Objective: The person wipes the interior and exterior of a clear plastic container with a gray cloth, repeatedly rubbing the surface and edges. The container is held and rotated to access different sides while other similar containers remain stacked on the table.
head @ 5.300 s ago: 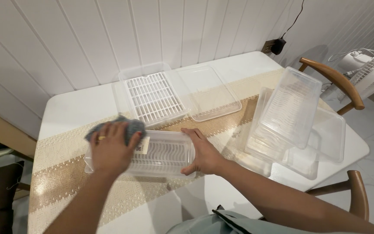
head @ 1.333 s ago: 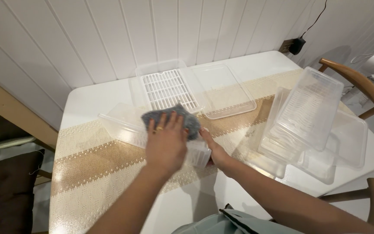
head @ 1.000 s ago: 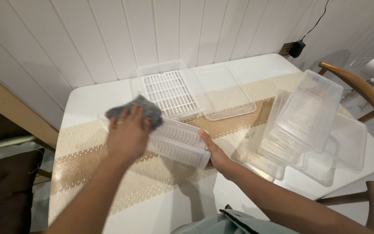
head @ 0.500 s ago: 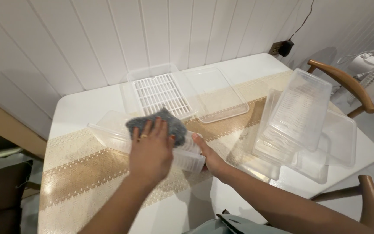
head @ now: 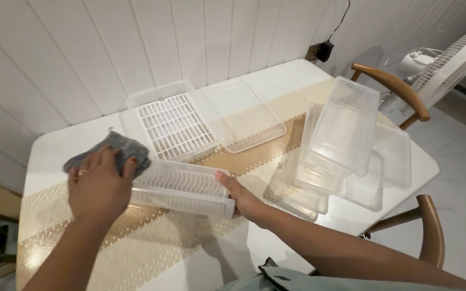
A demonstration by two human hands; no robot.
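A clear plastic container point(head: 182, 187) with a ribbed bottom lies upside down in front of me on the table point(head: 71, 143). My left hand point(head: 98, 186) presses a grey cloth point(head: 115, 151) onto its left end. The container's right end is gripped by my right hand point(head: 238, 195), thumb on top.
A white slatted tray point(head: 173, 126) in a clear bin and a clear lid point(head: 244, 116) lie behind. Stacked clear containers point(head: 341, 129) and lids point(head: 384, 161) fill the right side. Wooden chairs point(head: 392, 86) and a fan point(head: 449, 59) stand to the right.
My left hand slid the cloth leftward along the container, from its middle to its left end. The right hand stayed on the right end.
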